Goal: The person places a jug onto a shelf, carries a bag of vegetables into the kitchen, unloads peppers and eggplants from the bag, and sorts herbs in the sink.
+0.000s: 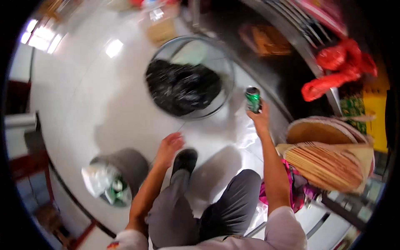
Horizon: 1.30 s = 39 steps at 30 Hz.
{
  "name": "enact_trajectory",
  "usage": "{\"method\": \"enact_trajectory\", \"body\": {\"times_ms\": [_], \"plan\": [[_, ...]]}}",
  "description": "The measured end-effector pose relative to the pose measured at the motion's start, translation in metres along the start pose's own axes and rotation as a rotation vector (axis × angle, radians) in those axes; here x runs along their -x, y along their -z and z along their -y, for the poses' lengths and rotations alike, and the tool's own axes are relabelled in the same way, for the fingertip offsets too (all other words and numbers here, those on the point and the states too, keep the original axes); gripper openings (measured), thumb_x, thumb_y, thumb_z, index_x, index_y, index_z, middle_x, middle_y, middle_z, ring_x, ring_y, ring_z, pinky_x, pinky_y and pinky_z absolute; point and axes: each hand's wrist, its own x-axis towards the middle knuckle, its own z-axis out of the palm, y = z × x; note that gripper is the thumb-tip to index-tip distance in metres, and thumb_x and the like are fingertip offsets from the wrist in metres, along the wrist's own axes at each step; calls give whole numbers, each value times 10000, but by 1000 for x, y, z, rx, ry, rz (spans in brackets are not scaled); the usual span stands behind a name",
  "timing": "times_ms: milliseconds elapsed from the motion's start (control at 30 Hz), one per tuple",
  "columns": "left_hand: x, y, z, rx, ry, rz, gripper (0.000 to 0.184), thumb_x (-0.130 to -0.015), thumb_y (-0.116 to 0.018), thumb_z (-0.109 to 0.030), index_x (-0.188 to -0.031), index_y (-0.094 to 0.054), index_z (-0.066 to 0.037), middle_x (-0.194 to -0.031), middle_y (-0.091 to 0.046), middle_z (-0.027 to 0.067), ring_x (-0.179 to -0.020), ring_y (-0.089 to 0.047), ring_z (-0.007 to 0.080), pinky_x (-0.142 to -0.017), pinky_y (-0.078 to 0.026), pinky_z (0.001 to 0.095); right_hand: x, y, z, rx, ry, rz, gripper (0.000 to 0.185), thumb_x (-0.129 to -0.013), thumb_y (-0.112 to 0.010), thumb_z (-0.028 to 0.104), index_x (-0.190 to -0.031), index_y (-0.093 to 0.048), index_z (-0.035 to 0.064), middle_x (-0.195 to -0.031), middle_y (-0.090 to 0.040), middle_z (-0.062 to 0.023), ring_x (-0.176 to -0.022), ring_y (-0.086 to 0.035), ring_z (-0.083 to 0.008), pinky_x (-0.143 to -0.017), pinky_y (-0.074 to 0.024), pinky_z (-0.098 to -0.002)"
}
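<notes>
A green can [253,99] is upright in my right hand [261,116], with the fingers wrapped round its lower part. Its dark top faces up toward the camera. My left hand [171,145] hangs over the floor near my dark shoe [184,160]; motion smears its fingers, and no object shows in it. Beyond both hands, a round glass-like tabletop or basin [227,71] bears a crumpled black plastic bag [181,87]. Clear plastic [246,131] lies below the can.
At the lower left stands a grey bin [135,164] with a white bag and green items inside. On the right are a metal rack [287,21], a red plastic bag [339,66], round stacked boards [325,164] and a pink bag [298,187].
</notes>
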Motion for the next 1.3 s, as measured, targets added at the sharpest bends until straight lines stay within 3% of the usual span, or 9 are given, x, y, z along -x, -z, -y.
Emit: {"method": "enact_trajectory", "body": {"times_ms": [67, 233, 333, 433, 567, 767, 900, 1067, 1300], "plan": [[34, -20, -29, -240, -185, 90, 602, -960, -682, -200, -1487, -450, -21, -1349, -594, 181, -1239, -578, 257, -1056, -481, 405, 34, -18, 32, 61, 210, 140, 837, -692, -814, 34, -1450, -461, 69, -1319, -453, -102, -1223, -503, -248, -1035, -452, -382], [104, -40, -88, -234, -666, -47, 1124, -790, -869, -318, -1617, -134, -124, -1525, -439, 180, -1393, -458, 286, -1095, -452, 448, 130, -108, 168, 38, 622, 429, 791, -710, -846, 85, -1410, -483, 31, -1297, -480, -179, -1224, -492, -348, -1066, -396, -456], [153, -10, -94, -295, -759, -431, 1008, -794, -857, -364, -1554, -263, -73, -1383, -571, 174, -1268, -566, 308, -1052, -460, 412, 179, -154, 219, -46, 758, 512, 748, -784, -833, 185, -1414, -472, 3, -1323, -478, -208, -1256, -487, -383, -1079, -407, -457], [207, 34, -81, -417, -797, -703, 977, -781, -869, -328, -1524, -304, -39, -1322, -608, 172, -1217, -606, 292, -1055, -458, 400, 202, -161, 258, -209, 716, 816, 686, -802, -768, 59, -1434, -501, 71, -1406, -483, -179, -1267, -519, -347, -1038, -466, -419], [280, 101, -54, -345, -759, -1051, 1071, -706, -929, -344, -1515, -320, 9, -1405, -508, 194, -1230, -578, 280, -1039, -485, 381, 176, -148, 230, -26, 796, 727, 449, -825, -708, -15, -1269, -649, 21, -1303, -611, -127, -1137, -616, -261, -957, -512, -359], [296, 140, -23, -283, -668, -885, 899, -788, -856, -269, -1471, -340, 7, -1322, -528, 183, -1152, -598, 301, -962, -526, 399, 86, -85, 87, 135, 266, 288, 283, -876, -667, 60, -1156, -711, 53, -1091, -685, -110, -1011, -662, -288, -867, -546, -352], [293, 131, -21, -255, -561, -908, 959, -797, -858, -296, -1521, -303, -2, -1384, -504, 200, -1280, -505, 330, -1094, -404, 416, 46, -20, 4, 531, 199, -233, 290, -846, -719, 120, -1133, -716, 81, -1134, -671, -121, -1101, -630, -304, -939, -514, -381], [277, 163, 9, -640, -398, -973, 967, -809, -854, -355, -1533, -310, -16, -1461, -466, 221, -1346, -458, 351, -1126, -361, 419, 46, -11, -49, 864, -3, -171, 789, -807, -764, 268, -1497, -399, 160, -1341, -596, -183, -1286, -545, -332, -1014, -480, -405], [277, 150, -6, -332, -355, -886, 996, -795, -859, -293, -1558, -270, -42, -1509, -406, 204, -1331, -471, 325, -1108, -384, 412, 47, 17, -157, -102, -430, 22, 442, -807, -584, 48, -1248, -614, 43, -1031, -687, -113, -908, -674, -281, -839, -561, -391]]}}
